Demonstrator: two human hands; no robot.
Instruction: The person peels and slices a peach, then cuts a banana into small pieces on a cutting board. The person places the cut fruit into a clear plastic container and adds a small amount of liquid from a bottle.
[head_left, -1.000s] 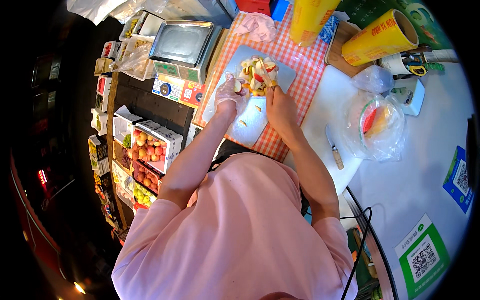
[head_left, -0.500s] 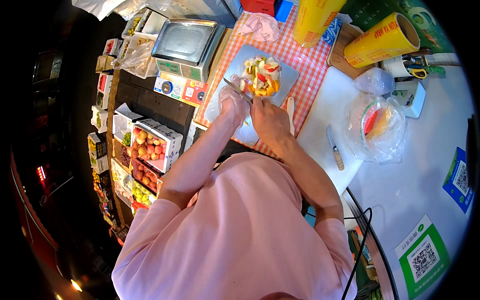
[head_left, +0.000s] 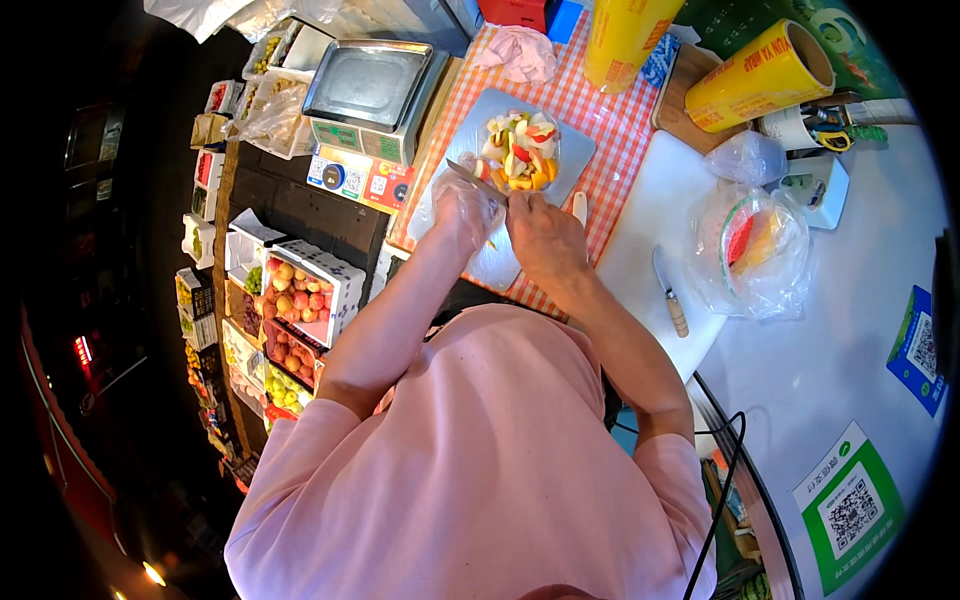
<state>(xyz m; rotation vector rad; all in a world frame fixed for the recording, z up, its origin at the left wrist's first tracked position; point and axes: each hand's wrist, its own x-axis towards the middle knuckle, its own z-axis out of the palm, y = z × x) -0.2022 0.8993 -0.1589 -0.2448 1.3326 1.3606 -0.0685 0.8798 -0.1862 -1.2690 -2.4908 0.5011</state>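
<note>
My right hand [head_left: 545,235] is closed round the handle of a knife [head_left: 477,176], its blade pointing up and to the left across the front of my left hand. A clear plastic glove covers my left hand [head_left: 463,208], whose fingers are curled together near the blade; what they hold is hidden. Just beyond both hands, a clear tub of cut fruit [head_left: 522,150] holds white, red, green and orange pieces. It stands on a pale cutting board [head_left: 572,160]. Beside my right hand lies a white-handled tool [head_left: 580,208], partly covered.
A scale [head_left: 370,95] stands at the far left, with fruit boxes [head_left: 335,285] below it. Right of my hands, a wooden-handled knife [head_left: 672,300] lies on a white board [head_left: 640,240]. Beyond are bagged cut melon [head_left: 745,245] and yellow wrap rolls [head_left: 750,85].
Both hands remain by the tub with the knife across the gloved fingers. My right hand has shifted very slightly to the right.
</note>
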